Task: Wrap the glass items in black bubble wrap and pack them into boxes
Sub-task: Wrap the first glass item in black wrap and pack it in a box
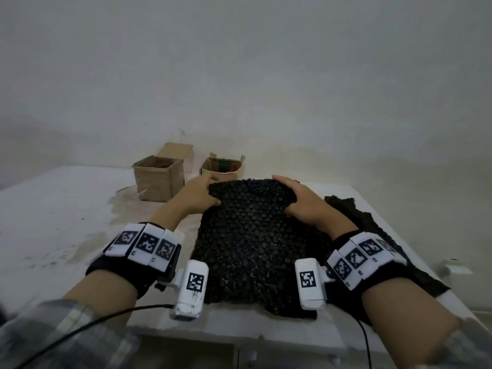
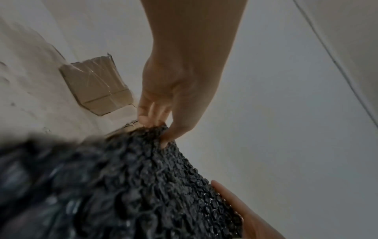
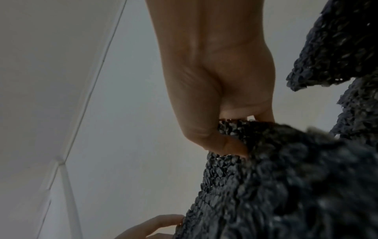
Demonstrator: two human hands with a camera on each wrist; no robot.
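Head view, bubble wrap (image 1: 247,235) hides fingertips

The setting was a bare, makeshift packing area in a plain room. Evidence: a stained white table (image 1: 53,209) set against unfinished grey-white walls (image 1: 239,75), with two open cardboard boxes (image 1: 157,177) standing at its far edge.

— What was the black bubble wrap sheet (image 1: 247,235) like?
— Plastic, knobbly all over, with a faint gloss.
— And the two brown boxes (image 1: 157,179)?
— Matt cardboard, one taped with shiny film. The white surface (image 1: 53,222) looked dull, scuffed and stained.
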